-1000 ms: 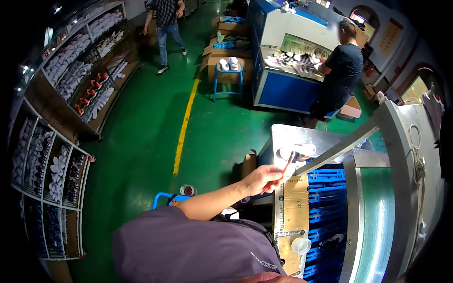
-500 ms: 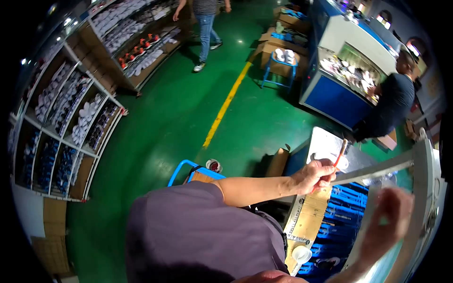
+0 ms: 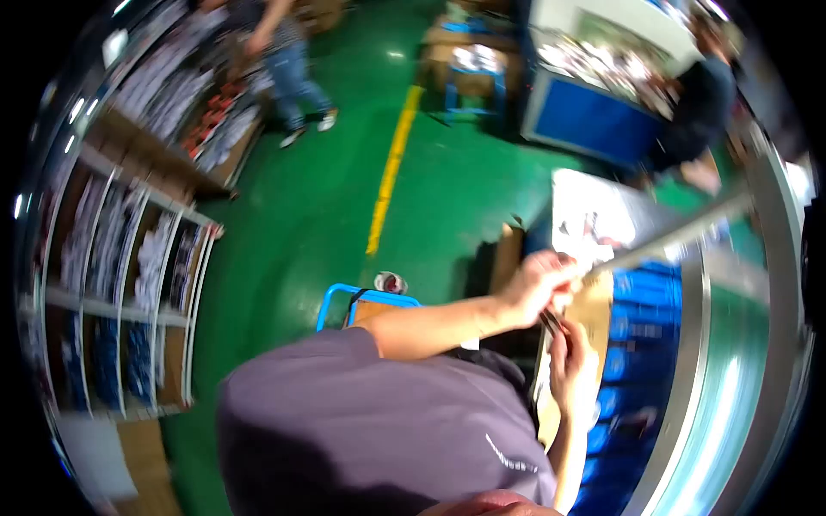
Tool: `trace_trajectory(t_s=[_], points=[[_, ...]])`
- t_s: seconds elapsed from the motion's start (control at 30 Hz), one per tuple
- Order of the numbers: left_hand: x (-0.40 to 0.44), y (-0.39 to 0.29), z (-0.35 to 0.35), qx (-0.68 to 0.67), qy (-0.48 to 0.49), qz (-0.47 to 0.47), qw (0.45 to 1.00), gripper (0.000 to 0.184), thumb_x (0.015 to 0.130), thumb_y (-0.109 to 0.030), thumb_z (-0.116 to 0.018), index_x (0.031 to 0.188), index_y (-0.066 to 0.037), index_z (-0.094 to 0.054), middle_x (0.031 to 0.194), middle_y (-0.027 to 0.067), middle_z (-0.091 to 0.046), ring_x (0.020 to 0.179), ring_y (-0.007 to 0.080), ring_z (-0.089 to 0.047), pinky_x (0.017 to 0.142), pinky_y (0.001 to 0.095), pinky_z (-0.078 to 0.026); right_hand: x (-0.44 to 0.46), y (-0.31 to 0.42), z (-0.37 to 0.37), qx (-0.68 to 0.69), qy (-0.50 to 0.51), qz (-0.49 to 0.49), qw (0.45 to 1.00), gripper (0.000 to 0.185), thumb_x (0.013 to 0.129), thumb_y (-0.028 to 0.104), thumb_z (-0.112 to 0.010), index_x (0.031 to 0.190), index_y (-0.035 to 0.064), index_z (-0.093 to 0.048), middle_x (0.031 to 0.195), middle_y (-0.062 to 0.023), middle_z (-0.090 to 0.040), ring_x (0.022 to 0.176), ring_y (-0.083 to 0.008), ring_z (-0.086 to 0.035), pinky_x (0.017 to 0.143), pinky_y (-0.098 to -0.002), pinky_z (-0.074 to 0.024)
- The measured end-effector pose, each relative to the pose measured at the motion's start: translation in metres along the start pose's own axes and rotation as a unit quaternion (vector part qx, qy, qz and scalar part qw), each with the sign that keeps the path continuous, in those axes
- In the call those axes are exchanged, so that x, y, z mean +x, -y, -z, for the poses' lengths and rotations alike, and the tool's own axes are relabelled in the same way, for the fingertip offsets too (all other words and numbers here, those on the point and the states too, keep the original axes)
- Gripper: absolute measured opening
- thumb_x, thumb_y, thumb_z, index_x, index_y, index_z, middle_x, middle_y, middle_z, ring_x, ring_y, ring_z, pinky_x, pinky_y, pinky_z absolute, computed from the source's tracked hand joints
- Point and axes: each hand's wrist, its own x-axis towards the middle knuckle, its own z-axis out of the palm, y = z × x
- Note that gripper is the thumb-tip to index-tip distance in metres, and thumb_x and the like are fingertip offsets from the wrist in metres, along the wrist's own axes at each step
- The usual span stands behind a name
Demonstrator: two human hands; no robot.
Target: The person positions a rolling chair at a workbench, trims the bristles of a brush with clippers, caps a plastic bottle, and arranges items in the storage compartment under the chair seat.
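L arm: bare forearm comes out of the purple sleeve (image 3: 331, 348) and runs rightward, a bit up toward the far side. L hand (image 3: 538, 288) sits at the near end of the metal tabletop (image 3: 645, 206), fingers bent inward toward the R hand (image 3: 575, 365). R forearm rises from the near edge, approx. upright; hand points far, thumb & index up at a small dark item (image 3: 551, 322).

Item is btwn the two hands, slim, tilted, too blurred to ID. R fingertips look pinched on its near end; L fingers curled at its far end, but can't tell if they grip it or just touch. Hands v. close together, above the L edge of the tan board (image 3: 595, 301).

R of that: blue slatted bed (image 3: 641, 430); diagonal metal bar (image 3: 671, 236) just beyond the hands. L of the forearm, near: blue-framed stool (image 3: 374, 310). Far R, a co-worker (image 3: 705, 103) in dark top by the blue-panelled machine (image 3: 594, 120); far L, another person (image 3: 288, 73) in jeans by the racks.
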Motion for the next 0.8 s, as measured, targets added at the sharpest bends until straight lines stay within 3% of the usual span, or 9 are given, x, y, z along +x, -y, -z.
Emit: trace_trajectory(t_s=[0.03,0.17,0.23,0.3,0.37,0.43,0.6,0.8], points=[[-0.003,0.001,0.001,0.012,0.006,0.002,1.000,0.012,0.104,-0.021,-0.053,0.102,-0.009,-0.056,0.079,0.0010,-0.054,0.055,0.0075,-0.044,0.046,0.0207,-0.031,-0.003,0.001,0.003,-0.003,0.026,-0.024,0.999,0.020,0.100,0.009,-0.056,0.115,-0.0013,-0.063,0.078,-0.0134,-0.065,0.068,-0.0204,-0.063,0.065,-0.0354,-0.0514],[-0.011,-0.001,-0.001,-0.016,0.022,0.045,0.999,0.013,0.104,-0.023,-0.054,0.102,-0.010,-0.058,0.080,0.0003,-0.054,0.058,0.0083,-0.046,0.049,0.0214,-0.036,-0.010,0.001,0.024,0.128,0.104,-0.058,0.985,0.027,0.102,0.016,-0.053,0.118,-0.0002,-0.067,0.093,-0.0157,-0.067,0.082,-0.0254,-0.062,0.077,-0.0355,-0.0490],[-0.014,0.002,0.003,0.000,0.039,0.022,0.999,0.012,0.104,-0.021,-0.052,0.105,-0.011,-0.059,0.080,-0.0002,-0.053,0.059,0.0080,-0.046,0.050,0.0212,-0.036,-0.013,0.005,0.039,0.150,0.100,-0.072,0.981,0.034,0.105,0.024,-0.050,0.122,0.0001,-0.066,0.093,-0.0123,-0.064,0.082,-0.0219,-0.059,0.076,-0.0316,-0.0473],[-0.018,-0.002,0.006,0.028,0.053,0.038,0.997,0.012,0.104,-0.020,-0.052,0.108,-0.011,-0.059,0.080,0.0002,-0.053,0.059,0.0078,-0.045,0.050,0.0205,-0.035,-0.014,0.012,0.052,0.204,0.090,-0.106,0.969,0.033,0.106,0.024,-0.050,0.124,0.0001,-0.064,0.094,-0.0096,-0.063,0.081,-0.0187,-0.057,0.075,-0.0298,-0.0461],[-0.018,-0.004,0.007,0.041,0.057,0.046,0.996,0.013,0.105,-0.020,-0.052,0.109,-0.011,-0.060,0.079,0.0008,-0.053,0.058,0.0075,-0.043,0.049,0.0200,-0.033,-0.009,0.015,0.053,0.181,0.009,-0.079,0.980,0.029,0.106,0.019,-0.051,0.124,0.0003,-0.063,0.091,-0.0028,-0.058,0.080,-0.0114,-0.052,0.072,-0.0257,-0.0447],[-0.017,-0.006,0.008,0.048,0.065,0.060,0.995,0.014,0.105,-0.020,-0.052,0.110,-0.011,-0.060,0.079,0.0010,-0.053,0.057,0.0074,-0.042,0.048,0.0200,-0.032,0.000,0.012,0.053,0.234,-0.030,-0.091,0.968,0.028,0.105,0.018,-0.054,0.125,0.0000,-0.061,0.092,-0.0036,-0.057,0.083,-0.0118,-0.053,0.076,-0.0260,-0.0461],[-0.010,-0.011,0.004,0.075,0.086,0.060,0.992,0.015,0.105,-0.019,-0.051,0.111,-0.008,-0.060,0.078,0.0017,-0.053,0.056,0.0064,-0.042,0.047,0.0200,-0.030,0.037,0.009,0.050,0.083,-0.175,0.053,0.980,0.029,0.101,0.016,-0.058,0.125,-0.0001,-0.058,0.108,-0.0188,-0.066,0.103,-0.0283,-0.066,0.091,-0.0346,-0.0500],[-0.007,-0.014,0.002,0.158,0.092,0.051,0.982,0.015,0.105,-0.020,-0.054,0.109,-0.006,-0.058,0.074,0.0011,-0.053,0.055,0.0060,-0.041,0.047,0.0204,-0.029,0.067,0.010,0.057,0.017,-0.174,0.106,0.979,0.028,0.098,0.014,-0.062,0.123,0.0024,-0.059,0.103,-0.0182,-0.066,0.094,-0.0340,-0.067,0.082,-0.0377,-0.0521]])
